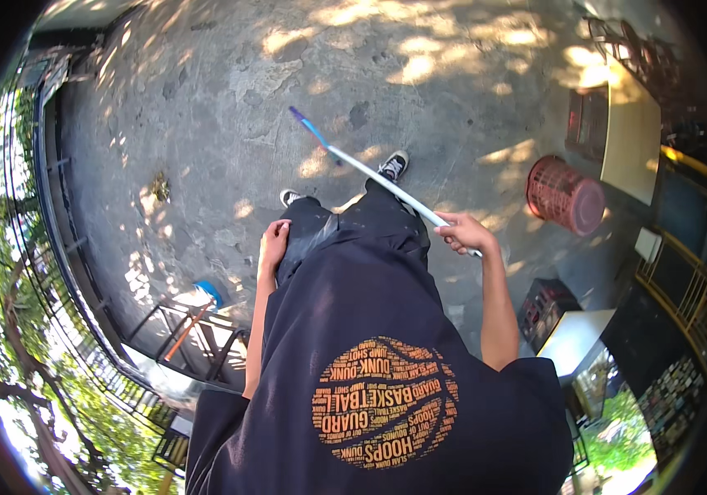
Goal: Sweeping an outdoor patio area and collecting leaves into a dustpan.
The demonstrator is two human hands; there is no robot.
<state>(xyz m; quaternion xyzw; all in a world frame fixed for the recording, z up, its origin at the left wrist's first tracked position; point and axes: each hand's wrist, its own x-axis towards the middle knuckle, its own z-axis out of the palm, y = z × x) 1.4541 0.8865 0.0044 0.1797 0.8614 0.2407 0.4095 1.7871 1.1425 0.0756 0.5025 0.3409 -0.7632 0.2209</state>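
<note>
My right hand is closed around the lower end of a white pole, which slants up and left across my leg. At its far end is a thin blue and purple part, over the concrete floor; whether this is a broom head seen edge-on I cannot tell. Beside my left thigh hangs my left hand, fingers loosely curled, with nothing visible in it. My shoes stand on the floor, apart. A small clump of dry plant matter lies to the left.
A pink plastic basket lies tipped on its side at the right, near a pale board. Dark crates stand lower right. At lower left are a metal frame and a blue object by an orange stick. Railings curve along the left.
</note>
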